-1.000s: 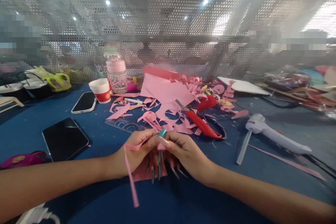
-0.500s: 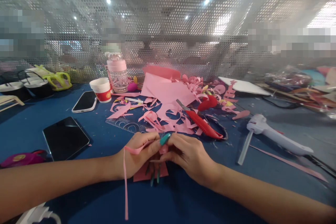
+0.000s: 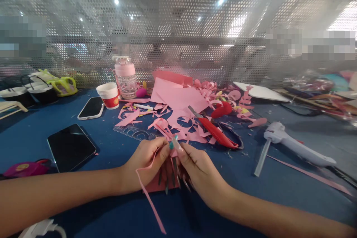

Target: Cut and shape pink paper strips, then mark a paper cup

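Observation:
Low in the middle of the head view, my left hand is closed on a thin pink paper strip. The strip loops over the hand, and its loose end hangs down over the blue table. My right hand meets it fingertip to fingertip, pinching the small pink end of the strip between thumb and fingers. Long nails, some teal, hide much of what is held there. Under both hands lies a pink paper piece, partly covered by the fingers.
Beyond the hands spread pink paper scraps, a clear stencil ruler and red-handled scissors. A glue gun lies right. Two phones, paper cups and a pink bottle stand left. A perforated metal screen rises behind.
My right thumb has shifted up against the left thumb, and the right fingers now point down. The strip's hanging end has swung to the right.

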Demonstrator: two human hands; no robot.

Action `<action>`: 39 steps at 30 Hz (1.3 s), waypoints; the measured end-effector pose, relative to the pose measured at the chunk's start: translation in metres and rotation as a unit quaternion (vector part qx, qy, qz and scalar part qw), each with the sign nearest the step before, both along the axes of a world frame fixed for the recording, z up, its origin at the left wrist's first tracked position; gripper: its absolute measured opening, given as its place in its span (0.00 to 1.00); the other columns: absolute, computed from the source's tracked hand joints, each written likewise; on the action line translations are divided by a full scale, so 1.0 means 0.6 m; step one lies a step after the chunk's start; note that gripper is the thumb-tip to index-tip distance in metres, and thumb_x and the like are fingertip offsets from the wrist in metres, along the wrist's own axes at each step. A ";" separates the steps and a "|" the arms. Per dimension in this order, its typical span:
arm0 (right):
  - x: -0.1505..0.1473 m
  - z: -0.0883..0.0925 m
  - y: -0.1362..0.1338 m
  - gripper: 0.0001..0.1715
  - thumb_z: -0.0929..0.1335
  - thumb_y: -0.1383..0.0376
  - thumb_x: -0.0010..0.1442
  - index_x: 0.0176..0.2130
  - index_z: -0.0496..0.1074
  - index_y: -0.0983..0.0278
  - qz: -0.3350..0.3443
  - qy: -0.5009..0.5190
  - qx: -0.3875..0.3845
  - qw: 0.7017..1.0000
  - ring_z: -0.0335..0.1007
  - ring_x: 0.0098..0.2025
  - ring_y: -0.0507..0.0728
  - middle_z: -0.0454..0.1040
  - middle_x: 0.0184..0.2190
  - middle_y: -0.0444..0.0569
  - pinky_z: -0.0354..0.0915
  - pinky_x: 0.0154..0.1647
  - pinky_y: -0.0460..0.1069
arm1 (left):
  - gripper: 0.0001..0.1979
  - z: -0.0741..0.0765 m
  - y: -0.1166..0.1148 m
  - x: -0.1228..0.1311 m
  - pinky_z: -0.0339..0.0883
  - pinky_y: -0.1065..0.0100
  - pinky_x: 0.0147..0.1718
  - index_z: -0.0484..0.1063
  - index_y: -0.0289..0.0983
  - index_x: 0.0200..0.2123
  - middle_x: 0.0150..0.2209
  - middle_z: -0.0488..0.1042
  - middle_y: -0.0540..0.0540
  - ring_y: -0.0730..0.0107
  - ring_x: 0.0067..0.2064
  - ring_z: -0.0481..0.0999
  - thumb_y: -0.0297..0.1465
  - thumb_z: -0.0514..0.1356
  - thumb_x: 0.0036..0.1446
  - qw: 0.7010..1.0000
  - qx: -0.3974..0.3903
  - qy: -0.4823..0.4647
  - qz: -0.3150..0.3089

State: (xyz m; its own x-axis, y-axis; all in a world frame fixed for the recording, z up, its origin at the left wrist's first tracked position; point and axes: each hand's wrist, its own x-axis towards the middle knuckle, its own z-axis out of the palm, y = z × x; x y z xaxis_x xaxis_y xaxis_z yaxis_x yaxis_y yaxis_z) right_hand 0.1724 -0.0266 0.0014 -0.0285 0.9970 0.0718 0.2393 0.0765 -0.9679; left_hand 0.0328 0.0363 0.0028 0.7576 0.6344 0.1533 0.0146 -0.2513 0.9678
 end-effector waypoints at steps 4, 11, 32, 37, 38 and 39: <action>-0.002 0.001 -0.002 0.23 0.57 0.48 0.59 0.26 0.59 0.63 -0.010 0.008 0.000 1.000 0.48 0.16 0.46 0.54 0.16 0.38 0.50 0.15 0.43 | 0.14 -0.001 0.000 0.002 0.67 0.76 0.14 0.63 0.36 0.30 0.19 0.75 0.50 0.73 0.16 0.74 0.39 0.47 0.61 0.999 -0.034 -0.010 -0.009; 0.000 0.006 0.001 0.23 0.58 0.47 0.58 0.26 0.60 0.63 0.008 0.033 0.008 0.999 0.45 0.16 0.46 0.52 0.15 0.37 0.47 0.14 0.43 | 0.16 -0.001 -0.002 0.002 0.66 0.77 0.12 0.62 0.36 0.29 0.18 0.74 0.50 0.73 0.16 0.73 0.41 0.46 0.61 0.999 -0.039 -0.002 -0.007; 0.043 0.006 0.018 0.22 0.59 0.50 0.58 0.36 0.65 0.65 0.048 -0.329 0.304 0.893 0.63 0.27 0.52 0.68 0.27 0.47 0.60 0.25 0.45 | 0.18 -0.002 0.003 -0.008 0.61 0.78 0.16 0.65 0.34 0.32 0.16 0.68 0.53 0.77 0.17 0.70 0.41 0.44 0.62 0.990 0.114 0.074 0.025; 0.043 0.003 0.019 0.18 0.59 0.54 0.60 0.32 0.66 0.65 0.054 -0.332 0.354 0.873 0.63 0.26 0.51 0.69 0.25 0.47 0.61 0.27 0.45 | 0.18 0.003 0.002 -0.008 0.61 0.78 0.16 0.64 0.35 0.28 0.15 0.68 0.53 0.77 0.16 0.69 0.39 0.44 0.62 0.991 0.111 0.070 0.002; 0.043 0.002 0.020 0.18 0.60 0.54 0.60 0.30 0.66 0.65 0.054 -0.331 0.358 0.871 0.62 0.25 0.51 0.69 0.24 0.46 0.60 0.26 0.45 | 0.18 0.004 0.002 -0.008 0.61 0.78 0.17 0.64 0.35 0.27 0.16 0.68 0.52 0.77 0.17 0.69 0.39 0.44 0.62 0.991 0.117 0.071 0.004; 0.043 0.002 0.020 0.18 0.60 0.53 0.59 0.29 0.65 0.65 0.053 -0.329 0.360 0.871 0.61 0.24 0.51 0.68 0.23 0.46 0.59 0.25 0.45 | 0.18 0.005 0.002 -0.008 0.60 0.77 0.17 0.64 0.35 0.27 0.16 0.68 0.52 0.77 0.17 0.69 0.39 0.44 0.62 0.990 0.119 0.071 0.004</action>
State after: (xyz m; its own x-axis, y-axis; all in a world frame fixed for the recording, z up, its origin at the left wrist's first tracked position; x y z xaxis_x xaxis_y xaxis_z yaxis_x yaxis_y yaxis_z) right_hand 0.1983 -0.0148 0.0025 -0.3882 0.6895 0.6115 0.6795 0.6624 -0.3154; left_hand 0.0280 0.0373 0.0058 0.7767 0.5999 0.1920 0.1490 -0.4712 0.8693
